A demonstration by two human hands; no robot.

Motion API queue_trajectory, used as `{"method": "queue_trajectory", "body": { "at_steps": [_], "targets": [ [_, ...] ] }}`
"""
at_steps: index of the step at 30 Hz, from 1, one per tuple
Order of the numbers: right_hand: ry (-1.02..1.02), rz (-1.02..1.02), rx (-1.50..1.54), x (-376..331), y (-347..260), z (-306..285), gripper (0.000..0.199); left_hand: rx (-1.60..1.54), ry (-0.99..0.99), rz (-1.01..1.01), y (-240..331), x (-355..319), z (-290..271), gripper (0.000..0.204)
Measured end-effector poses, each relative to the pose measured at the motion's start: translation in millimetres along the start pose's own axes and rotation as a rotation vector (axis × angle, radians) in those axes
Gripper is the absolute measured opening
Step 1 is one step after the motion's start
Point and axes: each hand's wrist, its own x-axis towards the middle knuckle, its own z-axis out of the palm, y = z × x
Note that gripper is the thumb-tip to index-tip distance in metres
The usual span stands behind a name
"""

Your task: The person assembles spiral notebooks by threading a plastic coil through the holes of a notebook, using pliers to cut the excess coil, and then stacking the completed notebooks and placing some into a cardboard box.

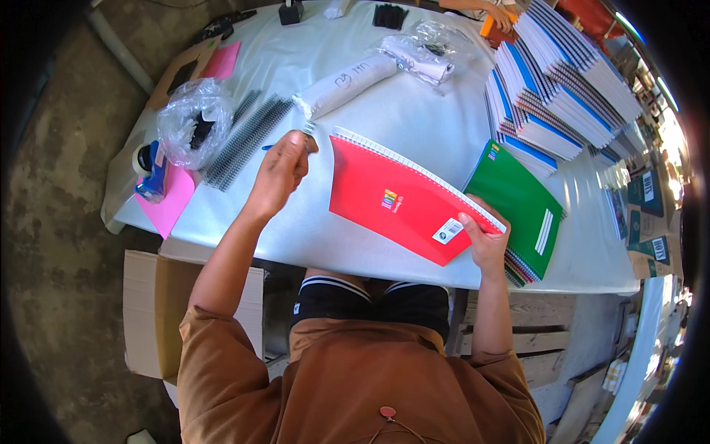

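My right hand (484, 240) grips the lower right corner of a red-covered notebook (399, 196), thumb on the front cover. The notebook is tilted above the table, and a row of punched holes runs along its upper long edge. My left hand (285, 170) is closed, raised to the left of the notebook and apart from it. A short piece of a dark spiral binding coil (309, 127) shows at its fingertips; the rest of it is hidden. To the right, under my right hand, lies a stack of notebooks with a green one (518, 211) on top.
Several loose coils (248, 140) lie on the left, beside a plastic bag (194, 126) and a blue tape dispenser (153, 174) on pink sheets. A white wrapped roll (347, 87) lies behind. Tall notebook stacks (562, 81) stand at far right, near another person's hand (499, 16).
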Motion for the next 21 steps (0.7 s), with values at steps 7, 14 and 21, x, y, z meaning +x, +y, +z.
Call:
{"method": "queue_trajectory", "body": {
  "at_steps": [7, 14, 21],
  "targets": [
    [-0.075, -0.03, -0.026, -3.3, 2.8, -5.2, 0.023, 0.52, 0.038, 0.218, 1.7, 8.0, -0.2, 0.032],
    [-0.262, -0.243, 0.17, 1.3, 6.5, -9.4, 0.02, 0.346, -0.044, 0.047, 24.9, 12.2, -2.1, 0.031],
    [-0.106, -0.137, -0.013, -6.8, 1.5, -9.7, 0.022, 0.557, -0.104, 0.15, 20.3, -0.7, -9.1, 0.041]
  ]
}}
